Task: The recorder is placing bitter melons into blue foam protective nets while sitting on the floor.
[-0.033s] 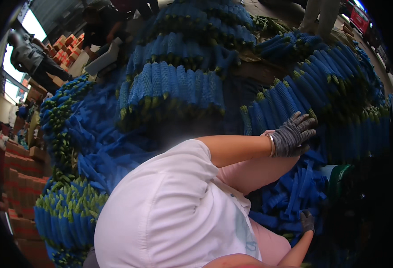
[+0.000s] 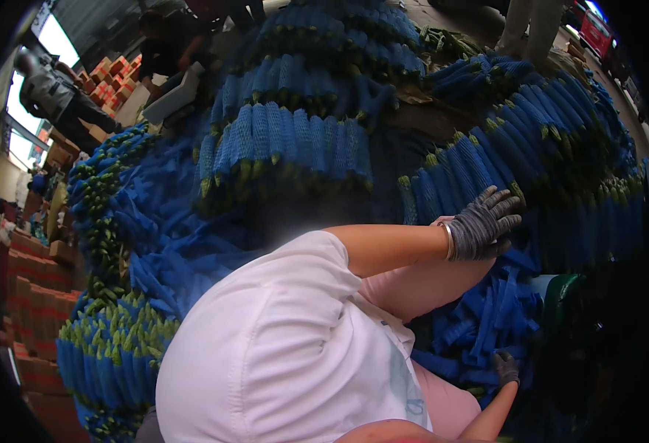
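- Many netted green vegetables [image 2: 313,140] look done, stacked in rows beyond left hand [image 2: 479,227].
- Loose blue sleeves [image 2: 490,314] look unfilled, I'd judge.
- Left: fingers fanned wide over knee [image 2: 442,288], nothing held.
- Right hand [image 2: 508,368]: beside sleeves; grip, I can't tell.

The left hand [image 2: 484,225], gray-gloved, fingers [image 2: 512,221] spread, lies by the pink-clad knee [image 2: 464,277] at three o'clock, the right hand [image 2: 507,368] is near loose blue sleeves [image 2: 487,317] around four, and blue-netted green vegetables [image 2: 291,133] sit stacked toward twelve.
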A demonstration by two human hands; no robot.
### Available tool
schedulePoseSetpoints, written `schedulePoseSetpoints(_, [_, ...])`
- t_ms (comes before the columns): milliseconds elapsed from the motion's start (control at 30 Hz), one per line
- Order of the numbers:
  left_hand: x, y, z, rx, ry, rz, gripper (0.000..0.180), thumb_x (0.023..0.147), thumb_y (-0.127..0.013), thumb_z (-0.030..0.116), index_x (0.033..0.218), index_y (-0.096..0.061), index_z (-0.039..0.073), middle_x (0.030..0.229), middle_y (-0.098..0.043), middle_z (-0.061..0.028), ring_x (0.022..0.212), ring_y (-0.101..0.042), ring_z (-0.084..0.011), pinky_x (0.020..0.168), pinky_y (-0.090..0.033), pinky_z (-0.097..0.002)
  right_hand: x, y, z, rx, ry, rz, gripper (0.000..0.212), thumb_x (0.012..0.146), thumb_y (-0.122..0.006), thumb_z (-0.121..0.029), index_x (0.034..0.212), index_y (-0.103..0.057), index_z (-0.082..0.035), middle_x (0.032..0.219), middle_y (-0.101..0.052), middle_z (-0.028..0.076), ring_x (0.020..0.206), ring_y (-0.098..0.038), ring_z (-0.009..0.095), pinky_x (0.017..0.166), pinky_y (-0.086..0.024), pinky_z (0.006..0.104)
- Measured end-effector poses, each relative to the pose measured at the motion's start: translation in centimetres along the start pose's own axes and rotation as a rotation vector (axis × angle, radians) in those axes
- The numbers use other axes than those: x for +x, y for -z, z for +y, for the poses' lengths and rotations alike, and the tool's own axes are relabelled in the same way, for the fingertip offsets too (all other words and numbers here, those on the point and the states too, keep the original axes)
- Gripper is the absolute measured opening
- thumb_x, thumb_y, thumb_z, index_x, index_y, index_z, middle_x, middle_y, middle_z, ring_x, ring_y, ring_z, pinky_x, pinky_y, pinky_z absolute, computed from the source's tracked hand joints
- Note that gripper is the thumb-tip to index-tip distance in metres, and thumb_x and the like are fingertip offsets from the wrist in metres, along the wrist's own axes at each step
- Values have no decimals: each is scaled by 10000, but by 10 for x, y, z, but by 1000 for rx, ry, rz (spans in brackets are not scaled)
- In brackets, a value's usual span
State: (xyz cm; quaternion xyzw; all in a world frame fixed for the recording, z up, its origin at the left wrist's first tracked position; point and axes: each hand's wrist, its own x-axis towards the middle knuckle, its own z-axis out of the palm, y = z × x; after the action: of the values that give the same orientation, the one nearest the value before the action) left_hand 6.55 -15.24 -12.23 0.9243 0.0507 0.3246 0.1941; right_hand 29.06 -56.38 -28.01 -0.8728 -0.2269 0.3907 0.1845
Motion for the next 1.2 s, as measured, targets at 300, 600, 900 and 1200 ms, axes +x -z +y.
schedulePoseSetpoints(300, [-3, -1, -8, 37, 2, 35, 507, 818, -540, 332, 1238, -502, 50, 1359, -392, -230, 1309, -321, -370, 1103, -184, -489, 35, 3, 17, 343, 106, 51, 295, 862, -621, -216, 1104, -569, -55, 743, -550, -3, 598, -477, 79, 520, -395, 243])
schedulePoseSetpoints(600, [-8, 3, -14, 9, 21, 59, 499, 834, -534, 353, 1225, -514, 43, 1349, -408, -217, 1289, -346, -359, 1097, -211, -468, 12, 9, 12, 298, -46, 2, 352, 868, -618, -217, 1159, -550, -30, 838, -588, 14, 648, -487, 78, 559, -413, 242])
schedulePoseSetpoints(900, [-11, 4, -18, 7, 0, 100, 482, 820, -564, 322, 1211, -527, 43, 1321, -434, -217, 1265, -372, -360, 1069, -264, -465, 4, 5, 16, 396, -122, 46, 340, 857, -627, -233, 1145, -534, -77, 719, -531, 26, 513, -466, 93, 430, -359, 242])
schedulePoseSetpoints(1200, [-11, 3, -17, -12, -19, 151, 461, 800, -587, 295, 1178, -545, 36, 1294, -456, -225, 1237, -403, -367, 1047, -296, -465, 4, 6, 33, 374, -117, 9, 302, 861, -608, -236, 1123, -540, -104, 721, -528, 35, 507, -452, 93, 427, -345, 244])
